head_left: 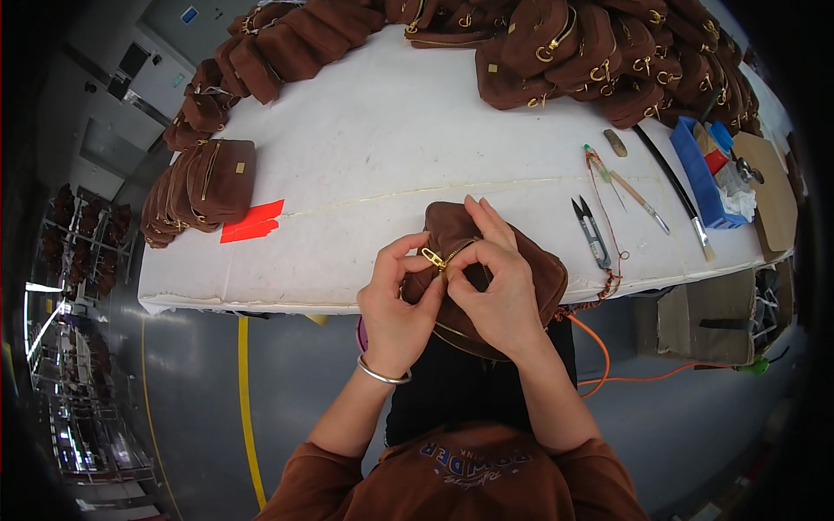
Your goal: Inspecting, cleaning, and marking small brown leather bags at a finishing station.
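A brown zippered bag [540,280] rests in both hands at the near edge of the white table. Its gold zipper pull [434,260] lies between my fingertips. My left hand [395,308] pinches beside the pull on the bag's left part, a silver bangle at the wrist. My right hand [501,291] pinches the zipper just right of the pull, with some fingers stretched over the bag's top. The exact grip at the fingertips is partly hidden.
Brown bags [556,52] are piled along the table [365,148]'s back and left [221,178]. On the right are snips [593,234], an awl [618,193], brushes [678,191] and a blue bin [701,178]. An orange hose [591,339] runs beside a cardboard box [695,330] below.
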### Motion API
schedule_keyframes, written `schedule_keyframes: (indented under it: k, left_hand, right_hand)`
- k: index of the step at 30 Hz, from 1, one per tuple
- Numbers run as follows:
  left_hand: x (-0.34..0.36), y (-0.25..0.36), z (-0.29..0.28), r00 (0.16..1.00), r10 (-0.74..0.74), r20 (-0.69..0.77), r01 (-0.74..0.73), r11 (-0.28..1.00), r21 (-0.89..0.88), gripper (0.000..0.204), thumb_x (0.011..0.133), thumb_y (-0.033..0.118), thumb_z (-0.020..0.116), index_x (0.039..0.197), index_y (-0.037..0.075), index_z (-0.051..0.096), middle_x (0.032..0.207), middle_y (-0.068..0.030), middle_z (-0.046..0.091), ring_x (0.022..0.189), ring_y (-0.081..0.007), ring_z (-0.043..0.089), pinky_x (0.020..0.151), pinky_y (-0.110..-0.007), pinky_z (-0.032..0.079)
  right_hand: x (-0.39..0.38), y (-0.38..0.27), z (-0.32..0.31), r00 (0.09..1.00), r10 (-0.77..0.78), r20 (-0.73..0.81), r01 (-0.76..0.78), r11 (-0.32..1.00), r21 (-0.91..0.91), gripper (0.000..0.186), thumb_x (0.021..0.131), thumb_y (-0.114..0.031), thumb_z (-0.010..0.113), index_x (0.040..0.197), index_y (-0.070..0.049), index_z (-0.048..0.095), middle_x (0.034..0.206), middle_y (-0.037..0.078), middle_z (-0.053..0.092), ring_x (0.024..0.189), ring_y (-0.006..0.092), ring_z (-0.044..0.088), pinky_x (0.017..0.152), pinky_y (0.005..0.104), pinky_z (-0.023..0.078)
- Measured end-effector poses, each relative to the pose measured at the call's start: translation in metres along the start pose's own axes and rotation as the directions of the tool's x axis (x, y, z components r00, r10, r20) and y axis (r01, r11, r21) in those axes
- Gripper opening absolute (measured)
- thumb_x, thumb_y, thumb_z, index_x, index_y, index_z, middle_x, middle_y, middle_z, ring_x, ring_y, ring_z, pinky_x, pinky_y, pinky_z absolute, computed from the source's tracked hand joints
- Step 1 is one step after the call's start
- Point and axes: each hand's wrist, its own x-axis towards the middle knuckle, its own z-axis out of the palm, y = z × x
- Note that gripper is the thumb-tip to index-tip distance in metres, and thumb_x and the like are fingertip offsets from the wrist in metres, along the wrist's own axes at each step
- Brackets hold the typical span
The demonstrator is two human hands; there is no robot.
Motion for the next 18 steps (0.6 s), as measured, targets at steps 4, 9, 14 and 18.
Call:
schedule_keyframes:
  k: [4,9,14,18]
  left_hand:
    - [0.001,-0.001,-0.001,0.999,-0.04,0.012,0.04,0.998,-0.054,0.047,0.08,-0.009,0.071,0.122,0.005,0.056,0.083,-0.0008,0.068,0.066,-0.0018,0.055,0.059,-0.018,0.045]
    - [0.0,0.0,-0.002,0.999,-0.042,0.005,0.043,0.997,-0.061,0.046,0.08,-0.008,0.071,0.122,0.005,0.057,0.084,-0.0007,0.069,0.066,-0.002,0.056,0.059,-0.018,0.046]
    - [-0.001,0.0,0.0,1.0,-0.027,-0.001,0.027,0.999,-0.022,0.045,0.08,-0.008,0.071,0.121,0.006,0.058,0.084,-0.0015,0.069,0.067,-0.0032,0.058,0.061,-0.019,0.048]
    - [-0.001,-0.001,-0.001,1.0,-0.019,0.012,0.019,1.0,0.018,0.046,0.08,-0.007,0.072,0.121,0.007,0.058,0.085,-0.0023,0.07,0.069,-0.0048,0.061,0.063,-0.02,0.049]
  right_hand:
    - [0.001,0.0,-0.004,1.0,0.007,0.015,-0.008,1.0,0.014,0.008,0.078,0.002,0.068,0.08,-0.004,0.065,0.152,0.022,0.039,0.147,0.037,0.027,0.116,0.0433,0.026]
    - [0.001,0.0,-0.009,0.995,0.014,0.094,-0.017,0.999,0.037,0.002,0.083,-0.002,0.07,0.084,-0.003,0.067,0.153,0.022,0.038,0.147,0.037,0.024,0.115,0.0437,0.029]
    - [0.001,0.0,-0.01,0.994,0.033,0.103,-0.036,0.999,0.032,0.002,0.083,-0.003,0.071,0.084,-0.003,0.069,0.152,0.021,0.04,0.148,0.0356,0.025,0.115,0.043,0.029]
    - [0.001,0.0,-0.01,0.995,0.028,0.1,-0.03,0.999,0.014,0.002,0.082,-0.003,0.071,0.083,-0.003,0.069,0.151,0.023,0.041,0.147,0.0362,0.025,0.115,0.0431,0.029]
